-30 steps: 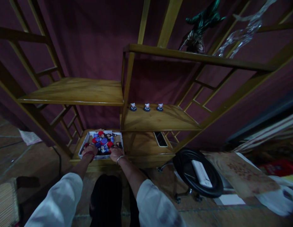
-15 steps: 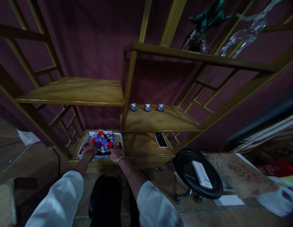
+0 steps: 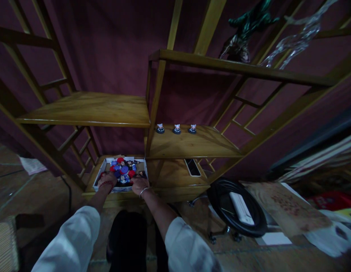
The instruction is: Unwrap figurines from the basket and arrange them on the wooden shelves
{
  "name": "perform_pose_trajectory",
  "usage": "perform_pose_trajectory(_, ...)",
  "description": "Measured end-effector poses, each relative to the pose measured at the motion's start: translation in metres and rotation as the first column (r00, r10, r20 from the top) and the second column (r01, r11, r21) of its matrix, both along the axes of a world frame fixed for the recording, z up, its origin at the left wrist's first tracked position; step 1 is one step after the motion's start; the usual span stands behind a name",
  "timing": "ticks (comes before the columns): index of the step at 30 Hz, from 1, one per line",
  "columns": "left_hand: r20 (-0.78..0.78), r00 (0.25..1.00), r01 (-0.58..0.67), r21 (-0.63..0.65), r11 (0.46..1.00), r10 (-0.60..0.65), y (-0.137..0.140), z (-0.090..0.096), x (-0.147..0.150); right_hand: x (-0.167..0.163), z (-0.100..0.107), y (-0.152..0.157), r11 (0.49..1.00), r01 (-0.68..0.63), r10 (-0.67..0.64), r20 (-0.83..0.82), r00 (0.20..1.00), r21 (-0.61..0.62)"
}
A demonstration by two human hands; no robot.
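A shallow white box point(image 3: 144, 166) sits on the low shelf at the left. Inside it lies a jumble of small figurines point(image 3: 124, 170) in blue, red and black. My left hand point(image 3: 108, 178), with a red bead bracelet at the wrist, reaches into the box's near left part. Its fingers bend down among the figurines. My right hand point(image 3: 139, 184), wearing a silver bangle, is at the near right part, fingers curled over the figurines beside the rim. What either hand's fingertips grip is hidden and dim.
Three small cat-like figurines point(image 3: 177, 129) stand in a row on the middle shelf point(image 3: 192, 145). A phone point(image 3: 192, 167) lies on the lower shelf. To the right is a black round stool point(image 3: 217, 196) bearing a white box point(image 3: 241, 208). A green statue point(image 3: 243, 34) and a clear ornament point(image 3: 301, 37) occupy the top shelf.
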State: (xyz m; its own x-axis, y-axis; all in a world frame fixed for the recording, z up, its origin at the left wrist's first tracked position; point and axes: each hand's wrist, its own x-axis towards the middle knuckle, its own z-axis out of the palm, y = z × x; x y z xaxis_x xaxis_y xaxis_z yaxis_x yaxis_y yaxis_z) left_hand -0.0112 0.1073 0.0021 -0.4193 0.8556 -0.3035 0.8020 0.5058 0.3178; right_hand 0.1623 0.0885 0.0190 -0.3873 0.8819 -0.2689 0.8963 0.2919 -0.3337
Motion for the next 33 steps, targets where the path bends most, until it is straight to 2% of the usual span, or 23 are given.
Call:
perform_pose_trajectory(7,-0.034,0.999,0.013,-0.055,0.998,-0.015,-0.009,0.011,0.004,0.0,-0.001,-0.002,1.0,-0.013,0.013,-0.008,1.0,0.021)
perform_pose_trajectory(15,-0.039,0.999,0.016,-0.077,0.997,-0.019,-0.004,0.009,0.002,0.0,0.0,-0.002,1.0,-0.004,0.004,-0.005,1.0,0.021)
perform_pose_trajectory(22,-0.049,0.998,0.045,0.006,0.999,-0.045,-0.006,0.009,0.0,-0.001,0.0,-0.002,1.0,0.0,0.0,-0.008,1.0,0.009)
perform_pose_trajectory(33,-0.072,0.997,0.042,0.115,0.992,-0.034,-0.015,0.018,0.005,-0.001,-0.005,0.0,1.0,0.006,-0.006,-0.003,1.0,0.008)
